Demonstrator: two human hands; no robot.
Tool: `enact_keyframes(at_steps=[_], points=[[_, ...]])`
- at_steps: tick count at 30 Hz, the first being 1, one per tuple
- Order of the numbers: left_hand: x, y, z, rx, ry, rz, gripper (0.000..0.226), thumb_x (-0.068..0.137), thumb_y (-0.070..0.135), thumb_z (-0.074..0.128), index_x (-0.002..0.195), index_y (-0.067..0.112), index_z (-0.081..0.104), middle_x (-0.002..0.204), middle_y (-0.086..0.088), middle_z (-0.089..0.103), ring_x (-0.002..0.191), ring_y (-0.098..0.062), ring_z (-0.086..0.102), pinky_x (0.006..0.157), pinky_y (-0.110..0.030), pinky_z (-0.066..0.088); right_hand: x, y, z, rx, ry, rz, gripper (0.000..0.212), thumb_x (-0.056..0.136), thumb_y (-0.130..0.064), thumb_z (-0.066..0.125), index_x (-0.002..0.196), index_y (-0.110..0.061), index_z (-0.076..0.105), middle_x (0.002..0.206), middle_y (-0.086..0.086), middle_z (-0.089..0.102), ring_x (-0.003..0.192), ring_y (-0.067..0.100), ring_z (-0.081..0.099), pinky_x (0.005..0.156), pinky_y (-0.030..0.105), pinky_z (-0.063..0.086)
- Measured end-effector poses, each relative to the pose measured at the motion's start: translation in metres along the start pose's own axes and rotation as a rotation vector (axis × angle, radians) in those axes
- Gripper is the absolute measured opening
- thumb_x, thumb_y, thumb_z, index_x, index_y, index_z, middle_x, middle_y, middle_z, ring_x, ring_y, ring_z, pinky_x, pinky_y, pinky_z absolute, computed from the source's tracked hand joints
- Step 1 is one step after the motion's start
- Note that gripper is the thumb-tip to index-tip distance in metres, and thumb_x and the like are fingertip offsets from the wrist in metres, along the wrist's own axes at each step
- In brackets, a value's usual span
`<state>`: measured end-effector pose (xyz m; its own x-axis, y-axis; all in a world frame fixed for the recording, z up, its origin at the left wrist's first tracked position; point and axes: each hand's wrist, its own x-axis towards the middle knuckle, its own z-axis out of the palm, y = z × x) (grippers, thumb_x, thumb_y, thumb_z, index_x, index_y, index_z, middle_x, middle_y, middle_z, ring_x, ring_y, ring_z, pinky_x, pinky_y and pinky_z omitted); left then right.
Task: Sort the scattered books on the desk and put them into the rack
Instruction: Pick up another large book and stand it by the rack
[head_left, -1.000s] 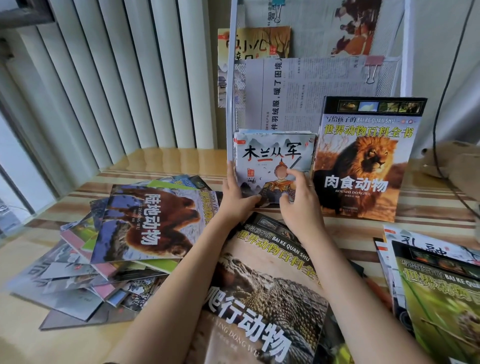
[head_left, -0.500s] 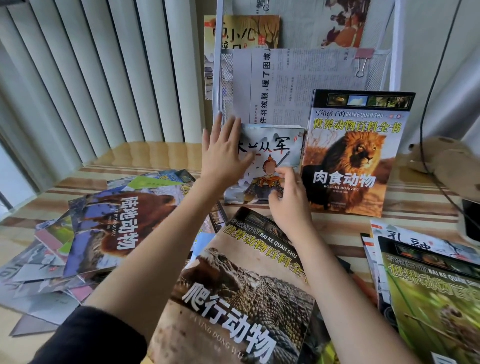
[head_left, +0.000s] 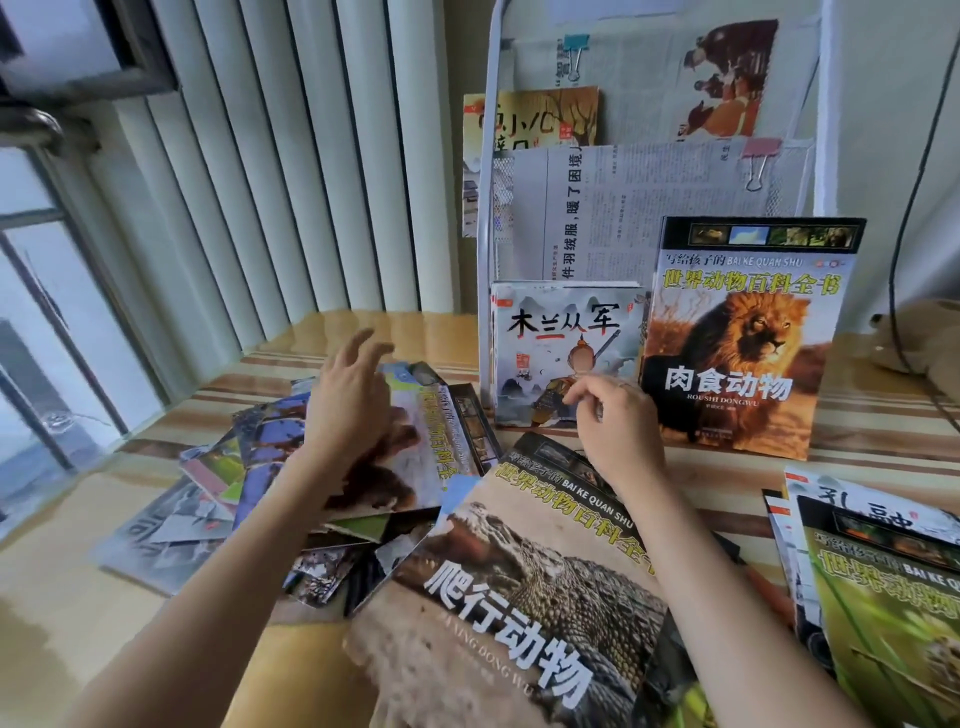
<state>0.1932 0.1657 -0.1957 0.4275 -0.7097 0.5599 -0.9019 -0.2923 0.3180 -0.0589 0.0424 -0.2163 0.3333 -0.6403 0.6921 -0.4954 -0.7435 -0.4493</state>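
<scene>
Closest to the person, a large crocodile book (head_left: 519, 597) lies flat on the desk (head_left: 883, 415), its cover tilted, with both forearms reaching out over it. At the right edge sits a second stack topped by a green-covered animal book (head_left: 893, 613), with a white book (head_left: 862, 509) peeking out beneath it. To the left a loose heap of scattered books (head_left: 208, 499) spreads across the striped desktop, and a bear book (head_left: 405, 457) lies on top of that heap.

The left hand (head_left: 353, 400) hangs just above the bear book, fingers spread and relaxed, holding nothing; whether it brushes the cover I cannot tell. The right hand (head_left: 618, 426) is a little farther in, fingers curled loosely with the fingertips drawn toward the thumb, right at the lower edge of the Mulan picture book (head_left: 561, 353). It seems to hold nothing, though I cannot tell whether the fingertips touch that cover.

The Mulan book stands upright at the front of a small bunch of thin books, at the foot of the white rack (head_left: 485, 208). Just beside it on the right stands the taller lion book (head_left: 748, 338), also upright and leaning back. Behind them, newspaper (head_left: 623, 218) lines the rack's mesh pockets, held by a pink binder clip (head_left: 759, 156) and a teal one (head_left: 575, 49). A yellow book (head_left: 535, 117) sits in an upper pocket. Vertical blinds (head_left: 291, 156) hang to the left.
</scene>
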Motion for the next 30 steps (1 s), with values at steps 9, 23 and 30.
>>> enact_keyframes(at_steps=[9, 23, 30], points=[[-0.024, -0.032, -0.027, 0.328, -0.311, -0.203, 0.066, 0.085, 0.068, 0.042, 0.119, 0.012, 0.053, 0.13, -0.013, 0.05, 0.123, -0.034, 0.043, 0.104, -0.05, 0.032, -0.018, -0.06, -0.035, -0.295, -0.607, 0.138, 0.058, 0.084, -0.068, 0.034, 0.133, -0.037, 0.041, 0.126, -0.009, 0.06, 0.114, 0.021, 0.056, 0.1, 0.048, 0.033], [-0.009, 0.0, -0.094, -0.113, -0.095, -0.29, 0.054, 0.083, 0.053, 0.064, 0.081, -0.001, 0.06, 0.077, -0.016, 0.06, 0.07, -0.031, 0.056, 0.058, -0.036, 0.041, -0.056, -0.059, -0.053, -0.283, -0.47, 0.189, 0.115, 0.053, -0.077, 0.066, 0.143, -0.049, 0.0, 0.137, 0.004, 0.029, 0.123, 0.027, 0.027, 0.101, 0.046, 0.031], [-0.021, -0.003, -0.076, -0.343, -0.228, -0.385, 0.042, 0.084, 0.046, 0.066, 0.083, 0.003, 0.064, 0.076, -0.012, 0.063, 0.068, -0.025, 0.058, 0.057, -0.029, 0.04, -0.066, -0.057, -0.062, 0.43, 0.059, 0.115, 0.081, 0.071, -0.045, 0.077, 0.132, -0.053, 0.024, 0.127, -0.013, 0.027, 0.123, 0.009, 0.03, 0.1, 0.039, 0.03]])
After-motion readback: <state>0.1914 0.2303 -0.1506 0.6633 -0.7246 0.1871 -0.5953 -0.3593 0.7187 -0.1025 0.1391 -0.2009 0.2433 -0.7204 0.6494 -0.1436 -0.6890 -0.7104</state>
